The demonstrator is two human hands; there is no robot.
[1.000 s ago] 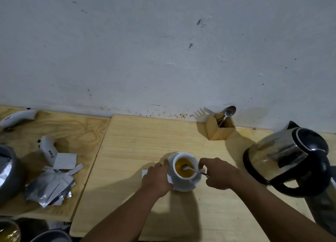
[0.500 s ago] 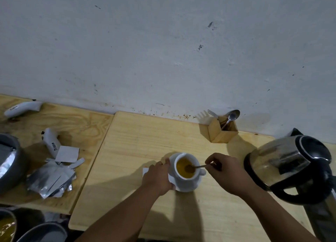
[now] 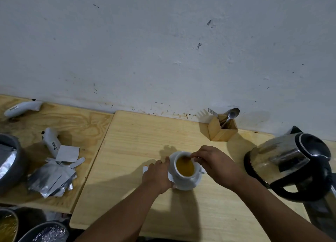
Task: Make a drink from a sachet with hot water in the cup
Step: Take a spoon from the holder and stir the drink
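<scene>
A white cup (image 3: 177,174) full of orange-yellow drink stands on a white saucer (image 3: 189,186) on the pale wooden table (image 3: 138,143). My right hand (image 3: 216,163) hovers over the cup's far right rim and pinches a small spoon (image 3: 187,157) whose tip dips into the liquid. My left hand (image 3: 158,174) grips the saucer's left edge beside the cup. A white sachet corner (image 3: 145,169) peeks out under my left hand. A steel and black electric kettle (image 3: 291,161) stands at the right.
A wooden cutlery box (image 3: 222,128) with a fork and spoon stands against the wall. On the left board lie torn silver sachets (image 3: 52,178), two white handheld devices (image 3: 51,140), and a grey pot (image 3: 9,161). More pots sit at the bottom left.
My right hand has moved from the cup's right side up over its far rim, carrying the spoon round in the drink. My left hand stays on the saucer.
</scene>
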